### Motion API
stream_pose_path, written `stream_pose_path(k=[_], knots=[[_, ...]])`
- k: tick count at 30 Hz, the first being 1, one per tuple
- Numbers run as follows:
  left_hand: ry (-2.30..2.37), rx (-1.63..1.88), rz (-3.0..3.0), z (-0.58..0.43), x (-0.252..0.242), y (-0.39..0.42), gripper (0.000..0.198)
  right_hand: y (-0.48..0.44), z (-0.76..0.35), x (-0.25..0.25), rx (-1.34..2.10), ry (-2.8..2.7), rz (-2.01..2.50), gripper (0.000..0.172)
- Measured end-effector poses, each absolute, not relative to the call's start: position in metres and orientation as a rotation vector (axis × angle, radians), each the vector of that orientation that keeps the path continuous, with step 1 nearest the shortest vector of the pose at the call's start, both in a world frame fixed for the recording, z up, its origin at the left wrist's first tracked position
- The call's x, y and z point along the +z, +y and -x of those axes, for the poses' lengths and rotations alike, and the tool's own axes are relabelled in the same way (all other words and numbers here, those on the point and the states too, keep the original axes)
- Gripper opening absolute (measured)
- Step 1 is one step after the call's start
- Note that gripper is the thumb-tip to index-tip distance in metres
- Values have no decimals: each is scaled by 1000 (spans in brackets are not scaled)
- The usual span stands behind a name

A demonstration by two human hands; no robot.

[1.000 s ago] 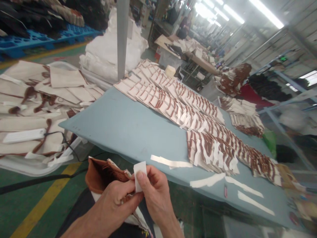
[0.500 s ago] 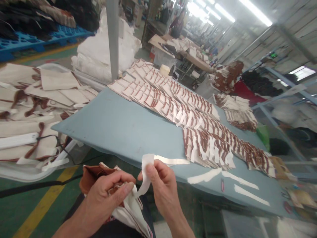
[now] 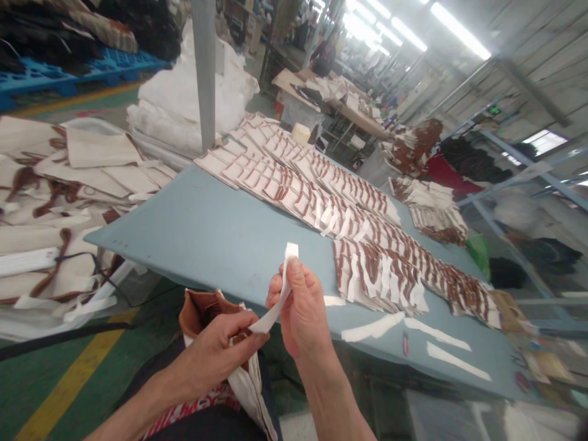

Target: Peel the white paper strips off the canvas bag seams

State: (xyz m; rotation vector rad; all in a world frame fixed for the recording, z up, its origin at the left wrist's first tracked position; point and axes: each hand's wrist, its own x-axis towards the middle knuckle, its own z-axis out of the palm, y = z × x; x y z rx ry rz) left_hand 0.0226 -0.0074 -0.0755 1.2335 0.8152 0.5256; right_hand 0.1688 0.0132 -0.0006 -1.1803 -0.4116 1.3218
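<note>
White strip [image 3: 271,316] hangs in a slack curve between the two hands, near the front edge of the blue table [image 3: 184,226]; the right hand [image 3: 301,306] is closed narrow, thumb pressing the strip against curled fingers with a short end standing clear above; the left hand [image 3: 220,346] pinches the lower end between thumb and fingers, beside the gaping mouth of a brown and cream bag [image 3: 195,312]; the picture is too soft to say whether those left fingers also grip the bag's edge.

Being thin and limp by its look, the strip could twist or crease if the hands drew together unevenly; a hard pull from the right could slip its lower end from the left pinch; the bag, low over the lap [image 3: 197,422], could slide away if poorly held. Loose strips [image 3: 374,327] lie near the table's front edge by a small pink object [image 3: 405,344], where a passing forearm might sweep them off; behind them, overlapping cream and brown pieces [image 3: 294,196] could slip out of line if knocked.
</note>
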Motion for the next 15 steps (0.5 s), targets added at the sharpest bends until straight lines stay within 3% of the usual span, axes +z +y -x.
stream_pose_path(k=[3, 6, 9, 15], knots=[[793, 503, -1233, -26, -79, -12, 50, 26, -172, -8, 1237, -410, 1160, 74], [795, 487, -1223, -25, -79, -19, 53, 35, -177, -17, 1248, -323, 1144, 65], [862, 540, -1195, -22, -76, -22, 53, 36, -177, -26, 1412, -91, 1169, 52], [971, 596, -1051, -9, -88, -10, 60, -1, -167, -57, 1830, -66, 1260, 60]])
